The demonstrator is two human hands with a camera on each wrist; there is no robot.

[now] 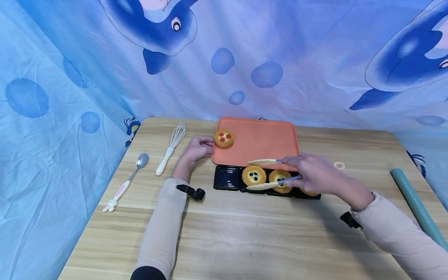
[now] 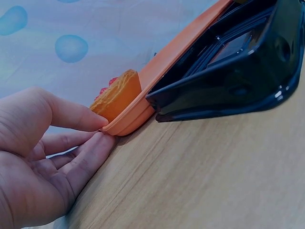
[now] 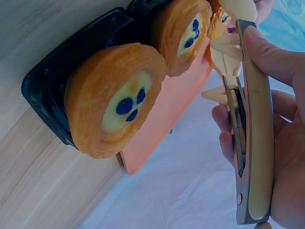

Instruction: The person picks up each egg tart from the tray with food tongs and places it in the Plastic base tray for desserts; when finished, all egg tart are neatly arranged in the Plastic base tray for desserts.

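On tabletop (image 1: 227,241): apparently lining up a pickup.
Pinching orange tray (image 1: 260,140) with left grip (image 1: 199,148), holding parted tongs (image 1: 264,186) with right grip (image 1: 310,173), spanning leftmost blueberry tart (image 1: 253,175) in black container row (image 1: 226,178); likely calls for closing evenly.

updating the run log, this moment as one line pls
left hand: grips orange tray edge | right hand: holds parted tongs over black container | orange tray: red-topped tart | black container: three blue-dotted tarts

In the head view, the right fingers (image 1: 298,182) hid most of the rightmost tart (image 1: 310,192), the teal roller (image 1: 416,206) ran off the right edge and the pale ring (image 1: 335,164) was too small to identify. The left wrist view cropped the black container (image 2: 214,101).
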